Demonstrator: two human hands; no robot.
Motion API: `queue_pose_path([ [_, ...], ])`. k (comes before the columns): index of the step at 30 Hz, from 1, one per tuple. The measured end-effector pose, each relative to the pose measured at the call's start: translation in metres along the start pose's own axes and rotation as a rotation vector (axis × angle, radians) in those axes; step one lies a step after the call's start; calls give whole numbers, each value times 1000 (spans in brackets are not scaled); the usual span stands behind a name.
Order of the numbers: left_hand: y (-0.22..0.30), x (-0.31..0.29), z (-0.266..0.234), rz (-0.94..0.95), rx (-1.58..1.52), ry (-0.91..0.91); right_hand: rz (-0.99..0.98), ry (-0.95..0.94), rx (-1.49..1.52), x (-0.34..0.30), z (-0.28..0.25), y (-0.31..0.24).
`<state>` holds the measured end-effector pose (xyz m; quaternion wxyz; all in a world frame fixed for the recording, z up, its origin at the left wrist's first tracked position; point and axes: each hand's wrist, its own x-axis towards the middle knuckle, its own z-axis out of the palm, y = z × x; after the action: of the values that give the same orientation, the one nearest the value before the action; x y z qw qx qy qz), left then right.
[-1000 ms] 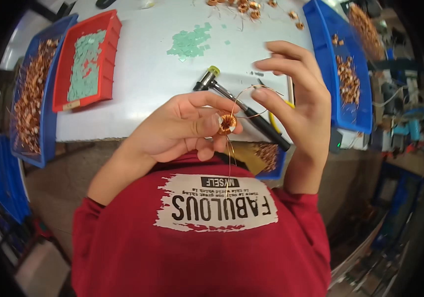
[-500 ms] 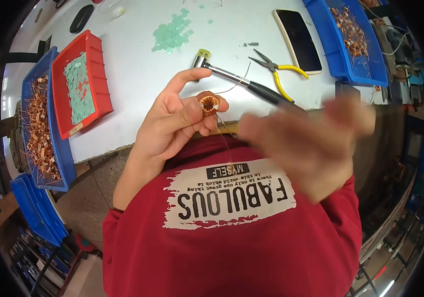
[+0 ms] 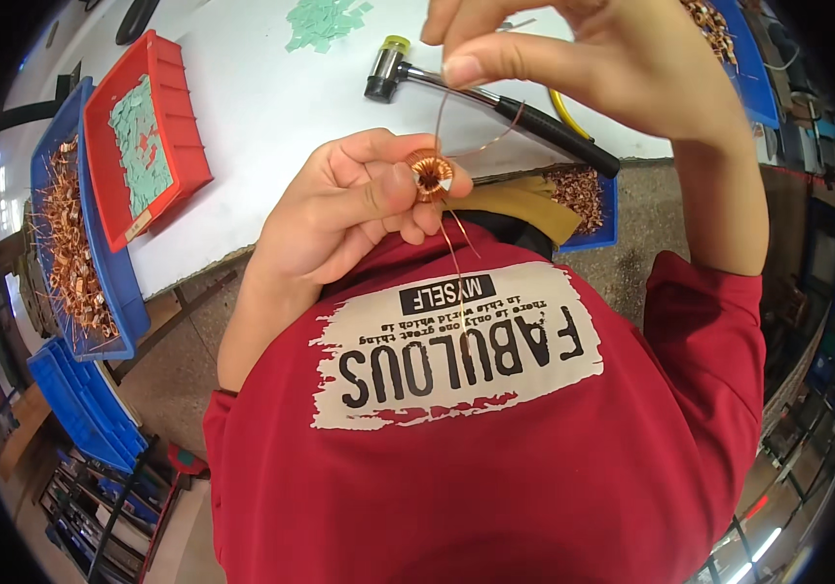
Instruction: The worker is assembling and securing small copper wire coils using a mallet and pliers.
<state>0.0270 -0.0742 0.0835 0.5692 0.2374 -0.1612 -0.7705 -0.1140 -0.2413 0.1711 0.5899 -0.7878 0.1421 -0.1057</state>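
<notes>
My left hand (image 3: pixel 344 200) pinches a ring-shaped coil (image 3: pixel 430 176) wound with copper wire, with a small white piece at its hole. Loose wire ends trail from the coil, two hanging down over my shirt and one curving right over the table. Above the coil, my right hand (image 3: pixel 573 68) is raised over the table with thumb and fingers together on another copper wire (image 3: pixel 439 122) that rises from the coil. A hammer (image 3: pixel 495 102) with a black grip and yellow face lies behind the coil, partly under my right hand.
Pale green chips (image 3: pixel 325 21) lie on the white table (image 3: pixel 242 127). At left stand a red bin (image 3: pixel 195 146) of green chips and a blue bin (image 3: pixel 130 302) of copper coils. A blue bin (image 3: pixel 760 97) stands far right; another with copper pieces (image 3: pixel 578 200) sits below the table edge.
My right hand has swung from the right side up and left, onto the wire above the coil. The coil and left hand shifted slightly up and right in view.
</notes>
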Motion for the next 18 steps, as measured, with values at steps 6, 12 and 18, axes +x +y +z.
queue_pose_path([
  [6, -2, -5, -4, 95, -38, -192, 149, -53, 149, 6, 3, 17],
  [12, 0, -6, -6, 58, 1, -261, 104, -231, 206, 20, 3, 37],
  [18, 10, -9, -5, 265, -119, -37, -109, 279, -272, 2, 14, 18],
])
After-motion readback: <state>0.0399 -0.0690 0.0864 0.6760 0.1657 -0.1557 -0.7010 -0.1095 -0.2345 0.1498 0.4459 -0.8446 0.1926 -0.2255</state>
